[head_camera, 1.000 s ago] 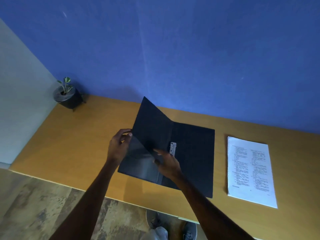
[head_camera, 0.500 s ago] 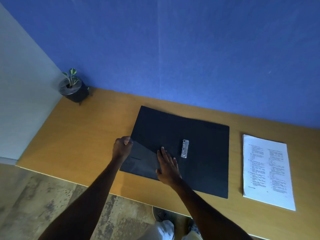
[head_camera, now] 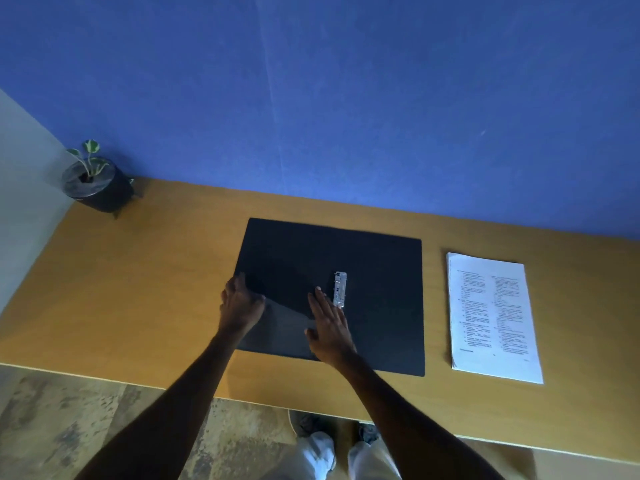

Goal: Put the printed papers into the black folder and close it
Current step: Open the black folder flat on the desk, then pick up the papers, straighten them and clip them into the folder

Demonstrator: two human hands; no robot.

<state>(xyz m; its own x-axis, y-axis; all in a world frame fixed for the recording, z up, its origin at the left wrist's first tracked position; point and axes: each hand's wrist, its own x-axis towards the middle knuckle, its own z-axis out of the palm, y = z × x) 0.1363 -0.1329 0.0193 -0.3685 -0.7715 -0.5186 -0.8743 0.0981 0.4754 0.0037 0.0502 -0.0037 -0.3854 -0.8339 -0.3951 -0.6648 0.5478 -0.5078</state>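
Observation:
The black folder (head_camera: 381, 289) lies spread open and flat on the wooden table (head_camera: 156, 289), with a silver metal clip (head_camera: 340, 289) at its spine. My left hand (head_camera: 240, 304) rests on the left cover near its outer edge, fingers curled loosely. My right hand (head_camera: 329, 327) lies flat, fingers spread, on the inner pocket just left of the clip. The stack of printed papers (head_camera: 493, 317) lies on the table to the right of the folder, apart from it and untouched.
A small potted plant (head_camera: 95, 183) stands in the far left corner of the table against the blue wall. The table's front edge runs just below my forearms, with floor and my feet beyond it.
The folder's left cover, raised a second ago, has come down flat on the table. My right hand has flattened onto the inner pocket.

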